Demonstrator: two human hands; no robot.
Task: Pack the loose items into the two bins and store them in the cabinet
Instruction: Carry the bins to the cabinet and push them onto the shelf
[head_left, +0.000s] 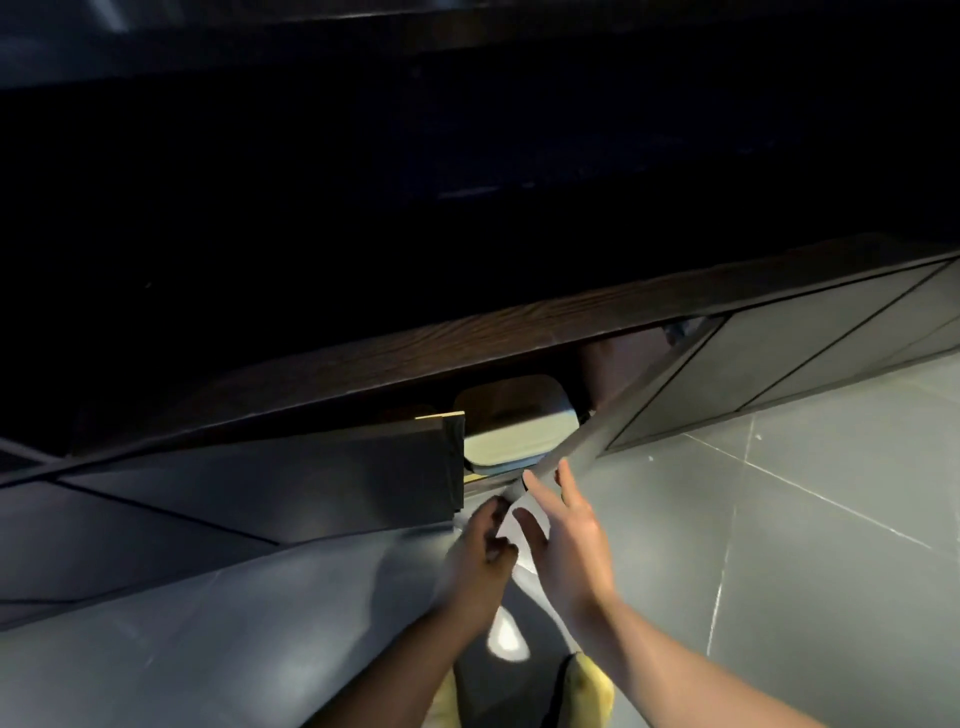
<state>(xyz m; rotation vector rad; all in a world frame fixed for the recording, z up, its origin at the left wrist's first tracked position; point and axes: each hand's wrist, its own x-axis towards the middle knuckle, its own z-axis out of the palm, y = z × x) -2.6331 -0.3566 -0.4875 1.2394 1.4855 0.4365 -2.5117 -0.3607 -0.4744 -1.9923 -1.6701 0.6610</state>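
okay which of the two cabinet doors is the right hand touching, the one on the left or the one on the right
The right-side cabinet door, swung open beside the pale bin. The right hand has its fingertips on that door's lower edge; the left-side door stands apart from it, near the left hand.

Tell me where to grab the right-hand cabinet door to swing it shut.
Take the right cabinet door by its free edge, near the right hand, coming from the floor side. It stands ajar, angled out from its far-side hinge, with the pale bin already inside; no handle shows.

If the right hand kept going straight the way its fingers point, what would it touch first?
Probably the edge of the open cabinet door, right at the right hand fingertips. Beyond it sits the white bin inside the cabinet. Depth is hard to judge.
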